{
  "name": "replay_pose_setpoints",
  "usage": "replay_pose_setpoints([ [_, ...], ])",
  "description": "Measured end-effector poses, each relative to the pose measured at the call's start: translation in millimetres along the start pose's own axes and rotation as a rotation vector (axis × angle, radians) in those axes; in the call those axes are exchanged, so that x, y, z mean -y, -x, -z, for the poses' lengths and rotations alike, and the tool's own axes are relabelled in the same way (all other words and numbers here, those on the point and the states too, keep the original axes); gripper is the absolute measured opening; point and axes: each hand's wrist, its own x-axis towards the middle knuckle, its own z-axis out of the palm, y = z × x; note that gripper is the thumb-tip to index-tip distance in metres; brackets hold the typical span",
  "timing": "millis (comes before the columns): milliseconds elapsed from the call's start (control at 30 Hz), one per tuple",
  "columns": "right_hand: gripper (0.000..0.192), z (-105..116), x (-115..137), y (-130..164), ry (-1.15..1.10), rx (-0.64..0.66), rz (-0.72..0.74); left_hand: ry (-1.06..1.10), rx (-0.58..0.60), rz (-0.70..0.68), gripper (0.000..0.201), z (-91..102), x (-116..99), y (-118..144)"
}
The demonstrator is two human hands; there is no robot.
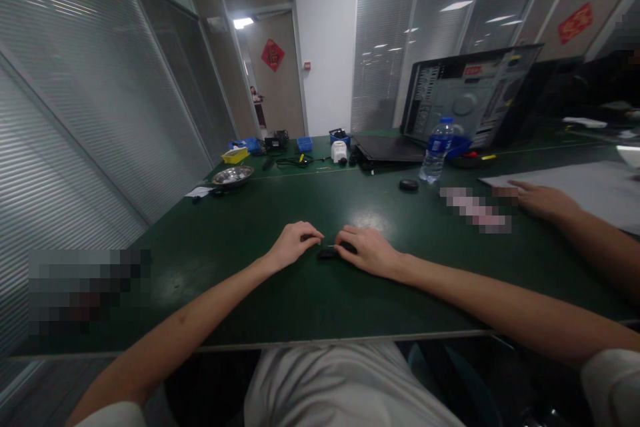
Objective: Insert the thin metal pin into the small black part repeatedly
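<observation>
Black and low against the green tabletop (240,300), a small flattish piece (327,254) lies at the centre of the frame, between the person's two hands. Its surface is dark, with little detail readable; a thin pale line shows just above it, by the right hand's fingertips, too small to identify. Its right end runs close up to the right hand (370,251), whose fingers curl inward around a dark patch; whether they are clamped on something cannot be told. The left hand (296,241), left of the piece, has thumb and fingertips drawn close together, and whether anything is pinched there is too small to tell.

A black rounded object (409,185) sits right of centre, near a clear bottle (435,153) with a blue cap. Toward the left, a shiny metal bowl (233,177) holds pale contents. At the right edge, another person's hand (545,201) rests on a white sheet (595,187).
</observation>
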Motion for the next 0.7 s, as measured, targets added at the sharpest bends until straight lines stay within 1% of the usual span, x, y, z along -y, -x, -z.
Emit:
replay_pose_setpoints([
  [133, 0.018, 1, 0, 0, -0.003, -0.001, 0.006, -0.023, 0.002, -0.007, 0.023, 6.2, -2, 1],
  [233, 0.017, 1, 0, 0, -0.009, 0.0, 0.003, -0.029, 0.055, -0.016, 0.021, 13.3, -2, 1],
  [333, 0.018, 0, 0, 0, -0.011, -0.005, 0.007, -0.039, 0.092, -0.055, 0.018, 17.7, -2, 2],
  [500, 0.018, -1, -1, 0, -0.01, -0.011, 0.013, -0.061, 0.075, -0.091, 0.02, 15.4, 1, 2],
  [600, 0.018, -1, 0, 0, -0.008, -0.013, 0.013, -0.038, 0.069, -0.074, 0.019, 12.8, 1, 2],
  [700, 0.018, -1, -1, 0, -0.016, -0.01, 0.012, -0.014, 0.048, -0.037, 0.021, 11.3, -4, 3],
])
